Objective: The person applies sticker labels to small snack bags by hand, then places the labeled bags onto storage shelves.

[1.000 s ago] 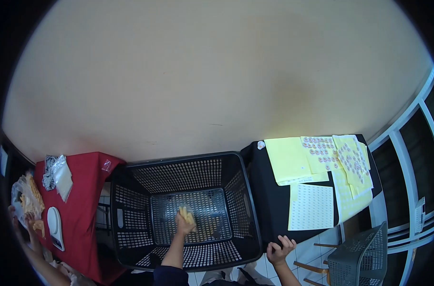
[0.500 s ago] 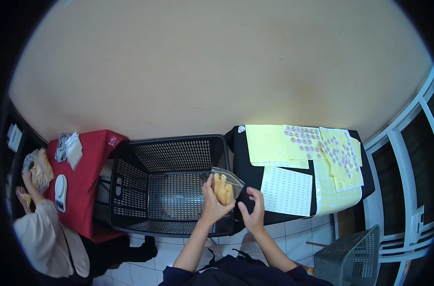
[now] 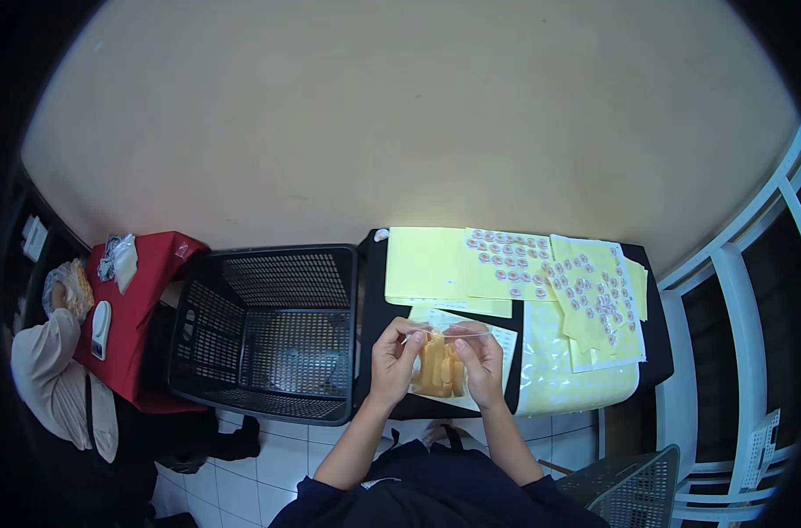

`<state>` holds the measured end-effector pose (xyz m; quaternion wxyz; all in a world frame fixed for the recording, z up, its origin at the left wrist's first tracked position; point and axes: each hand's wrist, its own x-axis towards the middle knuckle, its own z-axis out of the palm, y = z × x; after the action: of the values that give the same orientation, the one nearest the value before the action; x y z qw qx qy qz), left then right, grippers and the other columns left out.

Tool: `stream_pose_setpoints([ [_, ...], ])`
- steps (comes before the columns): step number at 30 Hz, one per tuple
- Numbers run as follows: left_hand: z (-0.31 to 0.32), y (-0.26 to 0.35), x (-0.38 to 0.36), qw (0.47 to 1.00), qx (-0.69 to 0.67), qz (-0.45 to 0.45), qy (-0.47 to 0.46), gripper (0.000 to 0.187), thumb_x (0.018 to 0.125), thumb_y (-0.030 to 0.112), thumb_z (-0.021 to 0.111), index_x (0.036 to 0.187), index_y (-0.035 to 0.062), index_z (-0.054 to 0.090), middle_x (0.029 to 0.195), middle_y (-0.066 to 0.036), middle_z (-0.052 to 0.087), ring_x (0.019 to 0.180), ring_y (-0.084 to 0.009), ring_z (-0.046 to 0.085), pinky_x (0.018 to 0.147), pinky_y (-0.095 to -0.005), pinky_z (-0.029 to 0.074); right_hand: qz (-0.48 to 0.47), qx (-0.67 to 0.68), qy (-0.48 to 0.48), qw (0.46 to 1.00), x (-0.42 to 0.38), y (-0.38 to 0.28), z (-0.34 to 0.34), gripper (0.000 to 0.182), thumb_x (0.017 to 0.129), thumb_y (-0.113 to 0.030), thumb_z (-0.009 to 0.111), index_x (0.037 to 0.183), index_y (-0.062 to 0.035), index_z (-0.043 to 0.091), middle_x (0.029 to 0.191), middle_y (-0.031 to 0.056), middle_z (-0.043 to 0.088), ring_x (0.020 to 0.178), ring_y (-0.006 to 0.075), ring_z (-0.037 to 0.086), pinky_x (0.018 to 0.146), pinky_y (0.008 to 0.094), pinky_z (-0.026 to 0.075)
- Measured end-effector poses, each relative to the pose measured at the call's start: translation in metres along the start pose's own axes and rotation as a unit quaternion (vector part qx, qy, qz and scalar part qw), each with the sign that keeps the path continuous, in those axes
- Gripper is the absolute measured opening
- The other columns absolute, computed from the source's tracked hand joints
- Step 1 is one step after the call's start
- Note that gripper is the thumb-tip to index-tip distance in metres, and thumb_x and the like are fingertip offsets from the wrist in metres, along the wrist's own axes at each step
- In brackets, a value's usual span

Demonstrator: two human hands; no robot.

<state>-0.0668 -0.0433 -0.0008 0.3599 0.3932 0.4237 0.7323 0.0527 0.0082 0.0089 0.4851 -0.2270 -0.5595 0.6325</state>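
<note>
A clear plastic bag (image 3: 437,365) of yellowish sticks hangs upright between my hands, over the white printed sheet (image 3: 506,339) at the near edge of the black table. My left hand (image 3: 393,359) pinches the bag's top left corner, thumb and fingers closed on it. On the other side, my right hand (image 3: 481,365) grips the top right part in the same way. The bag's top edge runs straight from hand to hand.
Left of the black table (image 3: 374,286) stands a black crate (image 3: 264,330). Yellow sheets with round stickers (image 3: 510,260) lie on the table. Further left, a person (image 3: 62,378) works at a red table (image 3: 141,352) with a white scale (image 3: 101,330). A grey basket (image 3: 638,493) is lower right.
The bag has moved from the crate's right edge to over the black table. My right hand, open before, has closed on it, and the view has shifted right.
</note>
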Motion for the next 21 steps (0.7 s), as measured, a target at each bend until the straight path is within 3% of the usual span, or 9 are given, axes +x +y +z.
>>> stream_pose_setpoints([
  [6, 0.029, -0.008, -0.005, 0.999, 0.018, 0.024, 0.019, 0.005, 0.083, 0.004, 0.05, 0.082, -0.0004, 0.052, 0.082, -0.005, 0.053, 0.08, -0.0088, 0.05, 0.074, -0.0212, 0.038, 0.03, 0.046, -0.027, 0.998, 0.003, -0.015, -0.026, 0.029, 0.073, -0.001, 0.06, 0.101, 0.0018, 0.05, 0.094, 0.0095, 0.057, 0.09, 0.0146, 0.054, 0.084, 0.0272, 0.039],
  [13, 0.045, 0.008, 0.002, 0.999, 0.007, 0.027, 0.035, 0.005, 0.078, 0.001, 0.054, 0.079, 0.002, 0.049, 0.079, -0.004, 0.053, 0.077, -0.0088, 0.05, 0.072, -0.0218, 0.039, 0.022, 0.08, -0.024, 0.996, 0.013, -0.013, -0.028, 0.032, 0.074, -0.001, 0.059, 0.103, 0.0013, 0.046, 0.091, 0.0085, 0.058, 0.089, 0.0138, 0.055, 0.083, 0.0281, 0.039],
  [21, 0.04, 0.003, 0.008, 0.998, 0.034, 0.03, 0.043, 0.007, 0.075, 0.0, 0.058, 0.075, 0.0019, 0.051, 0.074, -0.003, 0.053, 0.071, -0.0071, 0.049, 0.065, -0.0208, 0.039, -0.055, -0.052, -0.055, 0.996, 0.025, -0.023, -0.024, 0.047, 0.074, 0.0, 0.058, 0.115, 0.0031, 0.035, 0.084, 0.0108, 0.061, 0.086, 0.0144, 0.056, 0.084, 0.0285, 0.038],
])
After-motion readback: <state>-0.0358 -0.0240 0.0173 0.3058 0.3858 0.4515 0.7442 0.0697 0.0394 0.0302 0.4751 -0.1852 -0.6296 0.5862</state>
